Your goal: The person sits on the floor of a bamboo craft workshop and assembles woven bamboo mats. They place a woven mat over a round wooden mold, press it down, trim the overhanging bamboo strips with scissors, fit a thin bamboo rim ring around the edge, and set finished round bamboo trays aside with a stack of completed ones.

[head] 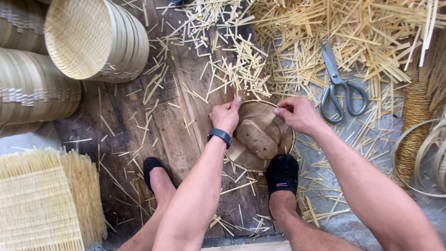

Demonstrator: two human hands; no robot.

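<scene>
We held the round brown leaf-lined bamboo lid (258, 135) on the plank floor (pinned under our right black sock (282, 173)), left hand (226, 116) curled over its left rim, right hand (298, 114) fingers pinching its upper right edge.

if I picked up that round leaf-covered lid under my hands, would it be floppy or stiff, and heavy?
Probably fairly stiff: the round lid has a thin hoop rim, and the left hand and right hand press its edge without visible sagging. Likely light, being dried leaf and thin strips. The leaf surface looks brittle, so it may crack.
</scene>
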